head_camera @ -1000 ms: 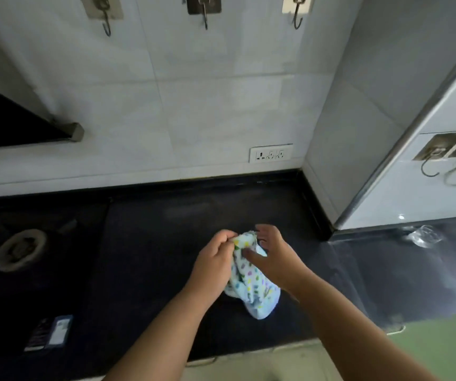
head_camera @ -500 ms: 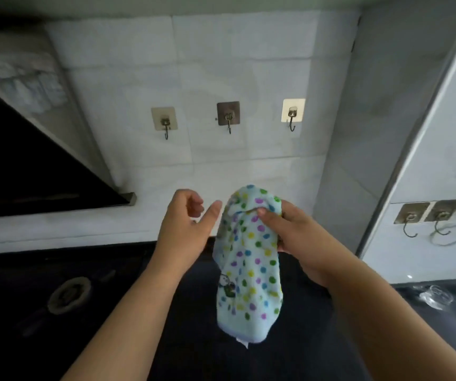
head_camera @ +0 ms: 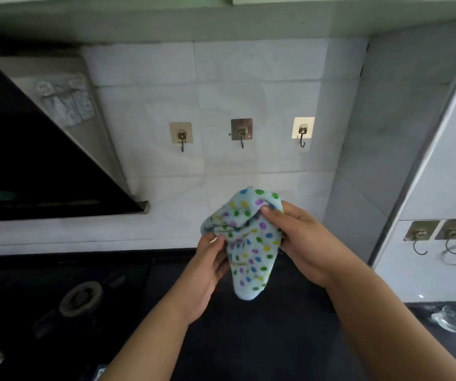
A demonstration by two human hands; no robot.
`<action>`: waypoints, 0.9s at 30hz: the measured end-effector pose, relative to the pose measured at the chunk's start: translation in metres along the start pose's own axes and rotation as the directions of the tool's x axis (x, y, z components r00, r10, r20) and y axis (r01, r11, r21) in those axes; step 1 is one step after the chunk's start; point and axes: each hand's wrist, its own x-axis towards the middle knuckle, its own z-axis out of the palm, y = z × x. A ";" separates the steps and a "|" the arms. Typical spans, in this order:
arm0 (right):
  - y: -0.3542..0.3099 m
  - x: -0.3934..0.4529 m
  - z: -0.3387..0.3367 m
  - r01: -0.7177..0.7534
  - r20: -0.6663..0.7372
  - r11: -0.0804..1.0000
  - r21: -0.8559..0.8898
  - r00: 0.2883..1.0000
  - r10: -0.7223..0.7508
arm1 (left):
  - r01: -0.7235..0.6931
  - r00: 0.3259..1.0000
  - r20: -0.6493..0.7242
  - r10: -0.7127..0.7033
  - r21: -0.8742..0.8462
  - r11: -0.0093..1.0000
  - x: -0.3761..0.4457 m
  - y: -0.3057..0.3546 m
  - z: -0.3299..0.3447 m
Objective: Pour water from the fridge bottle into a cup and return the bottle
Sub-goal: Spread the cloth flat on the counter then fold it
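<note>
Across the upper half of the frame you face the tiled wall (head_camera: 248, 78), with the black hood (head_camera: 28, 160) at the left and the dark counter (head_camera: 248, 339) filling the bottom. Three wall hooks (head_camera: 241, 133) sit in a row at mid-frame, straight above your hands. The dotted cloth (head_camera: 248, 243) hangs just below centre, its long axis running top to bottom, bunched end up. Your right hand (head_camera: 298, 243) pinches that upper bunch with thumb and fingers; your left hand (head_camera: 210, 265) holds the left fold, fingers curled on it. The right hand is nearer the hooks, so I judge it would lead any hang-up. A clear glass (head_camera: 448, 317) lies at lower right; no bottle or fridge shows. Half a second ago the left hand was off the cloth and the hooks sat higher
</note>
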 end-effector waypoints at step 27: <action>-0.005 -0.007 -0.004 0.135 0.006 0.973 0.188 0.990 -0.139 | 0.419 0.908 0.163 -0.386 -0.350 0.837 -0.020 -0.036 0.001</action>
